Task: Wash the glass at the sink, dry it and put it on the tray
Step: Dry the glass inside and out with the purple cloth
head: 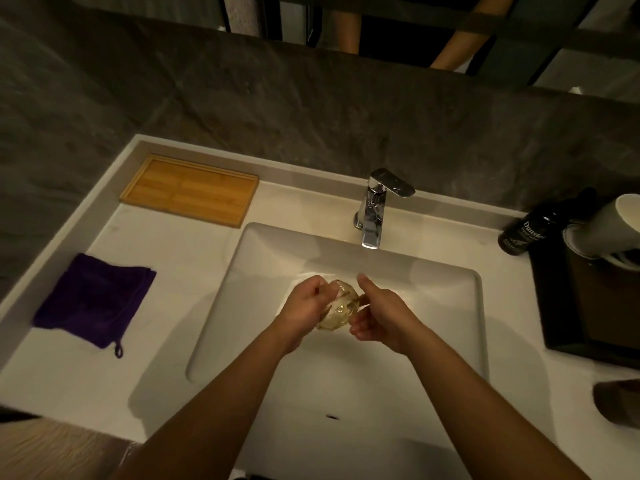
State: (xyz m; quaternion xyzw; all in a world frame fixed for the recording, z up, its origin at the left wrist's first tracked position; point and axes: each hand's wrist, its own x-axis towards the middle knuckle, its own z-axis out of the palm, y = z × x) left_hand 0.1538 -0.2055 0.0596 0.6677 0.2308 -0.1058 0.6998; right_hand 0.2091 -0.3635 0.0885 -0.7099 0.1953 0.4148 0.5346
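Both hands are down in the sink [450, 289] now, below the tap [375, 209], and the glass [337, 308] sits between them. The left hand [304, 308] is wrapped round its side, fingers closed on it; the right hand [379, 315] curls against the other side, thumb up. The glass looks tipped, its long axis running toward the person. For drying, the purple cloth [93, 299] lies well off to the left, the wooden tray [190, 190] behind it, so the left hand is nearer.
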